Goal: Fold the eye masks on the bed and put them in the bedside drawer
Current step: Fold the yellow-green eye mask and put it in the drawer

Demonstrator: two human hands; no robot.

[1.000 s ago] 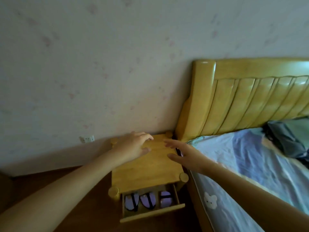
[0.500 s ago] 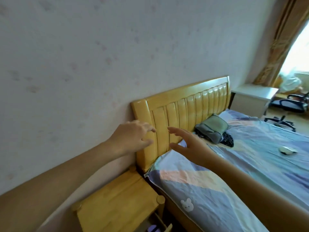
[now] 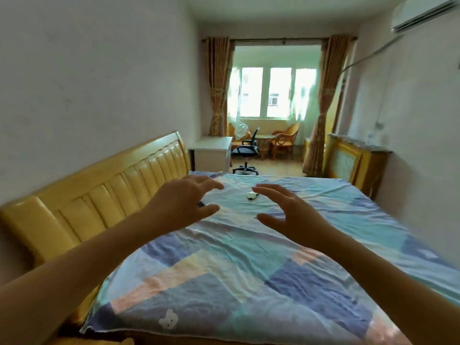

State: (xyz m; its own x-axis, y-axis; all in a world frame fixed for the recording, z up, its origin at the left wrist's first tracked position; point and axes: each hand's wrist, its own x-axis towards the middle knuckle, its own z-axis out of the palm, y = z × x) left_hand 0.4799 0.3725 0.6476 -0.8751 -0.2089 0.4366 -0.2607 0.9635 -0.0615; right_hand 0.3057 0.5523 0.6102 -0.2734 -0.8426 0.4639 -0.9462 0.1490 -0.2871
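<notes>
A long, narrow bedroom runs away toward a bright window (image 3: 273, 92) at the far end, framed by 2 brown curtains (image 3: 218, 85). The bed (image 3: 249, 265), under a patchwork sheet of blue, teal and peach, fills the near and middle ground; its yellow wooden headboard (image 3: 99, 195) lines the left wall, and its near edge, marked by a small white bear print (image 3: 169, 319), sits at the bottom of the view. The far edge of the bed gives way to open floor holding 1 black office chair (image 3: 246, 151), 1 white desk (image 3: 211, 153) and 2 wicker chairs (image 3: 285, 140). A wooden radiator cover (image 3: 348, 160) stands along the right wall, with an air conditioner (image 3: 423, 13) high above it.

1 small white eye mask (image 3: 252, 195) lies on the sheet toward the far middle of the bed (too small to make out whether it is folded). Both arms stretch out above the sheet. The left hand (image 3: 181, 202) and the right hand (image 3: 291, 212) hang spread with fingers loosely extended, thumbs facing each other, holding nothing. The mask shows in the gap between them, farther away. A small dark item (image 3: 201, 204) peeks out by the left thumb; what it is cannot be told.
</notes>
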